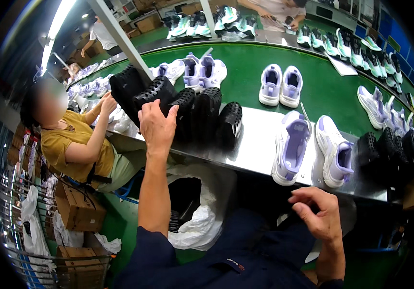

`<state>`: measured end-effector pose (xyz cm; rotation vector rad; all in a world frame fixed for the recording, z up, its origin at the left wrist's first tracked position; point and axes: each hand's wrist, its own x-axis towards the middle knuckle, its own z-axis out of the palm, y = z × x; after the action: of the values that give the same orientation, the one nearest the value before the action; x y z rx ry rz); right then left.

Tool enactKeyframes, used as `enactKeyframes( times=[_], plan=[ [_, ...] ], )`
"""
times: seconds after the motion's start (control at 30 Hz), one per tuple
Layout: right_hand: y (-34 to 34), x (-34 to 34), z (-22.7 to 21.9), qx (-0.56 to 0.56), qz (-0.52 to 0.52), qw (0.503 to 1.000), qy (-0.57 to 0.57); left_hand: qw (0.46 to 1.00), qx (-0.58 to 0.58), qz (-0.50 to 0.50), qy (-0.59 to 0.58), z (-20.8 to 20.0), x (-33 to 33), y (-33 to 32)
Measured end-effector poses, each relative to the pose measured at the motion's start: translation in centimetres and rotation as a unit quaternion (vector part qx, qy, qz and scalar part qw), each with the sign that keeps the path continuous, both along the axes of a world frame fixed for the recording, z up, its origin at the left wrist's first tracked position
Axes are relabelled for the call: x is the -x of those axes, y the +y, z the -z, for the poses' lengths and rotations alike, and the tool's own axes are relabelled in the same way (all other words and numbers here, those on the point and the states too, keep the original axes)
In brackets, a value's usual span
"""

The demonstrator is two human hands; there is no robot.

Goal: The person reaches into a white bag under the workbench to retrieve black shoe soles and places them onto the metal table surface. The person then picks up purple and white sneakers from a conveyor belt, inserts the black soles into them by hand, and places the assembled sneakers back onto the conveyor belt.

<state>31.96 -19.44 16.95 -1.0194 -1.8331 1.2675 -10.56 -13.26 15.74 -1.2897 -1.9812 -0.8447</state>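
Note:
My left hand [158, 127], fingers spread, is at a row of black perforated plastic shoe inserts [206, 108] on the metal bench edge. Its fingertips overlap one black insert [156, 91] in the view; whether they touch it I cannot tell. My right hand [317, 212] hovers in front of the bench with fingers curled and thumb apart, nothing visible in it. Just beyond it are two white and lavender sneakers, a left one [291, 147] with its opening facing up and a right one [333, 150] tilted on its side.
Beyond the metal strip runs a green belt [245, 72] bearing a sneaker pair [280, 85]. More black inserts [390, 149] sit at right. Below my left arm stands a white sack [202, 226] with black items inside. A co-worker in a mustard shirt [79, 137] sits at left.

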Motion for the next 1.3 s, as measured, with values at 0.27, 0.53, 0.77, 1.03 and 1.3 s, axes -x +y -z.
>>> enactKeyframes(
  times=[0.27, 0.53, 0.77, 1.03, 1.3],
  plan=[
    [-3.8, 5.3, -8.6, -0.024, -0.271, 0.916, 0.296, 0.996, -0.081, 0.027, 0.018, -4.0, -3.5, -2.5],
    [-2.9, -0.5, -4.8, -0.094, 0.024, 0.981, 0.169, 0.957, -0.088, 0.275, 0.019, -2.3, -16.0, -7.1],
    [-0.4, 3.5, 3.1, 0.221, 0.032, 0.931, 0.288, 0.896, -0.08, 0.437, 0.017, 2.6, -23.5, -8.7],
    [1.1, -0.4, 1.5, 0.283, -0.071, 0.953, 0.082, 0.6, 0.073, 0.584, -0.542, -1.2, -23.4, -3.1],
    [1.0, -0.8, 1.1, -0.187, 0.107, 0.956, -0.201, 0.648, 0.009, 0.502, -0.573, 1.3, -24.7, -0.4]
  ],
)
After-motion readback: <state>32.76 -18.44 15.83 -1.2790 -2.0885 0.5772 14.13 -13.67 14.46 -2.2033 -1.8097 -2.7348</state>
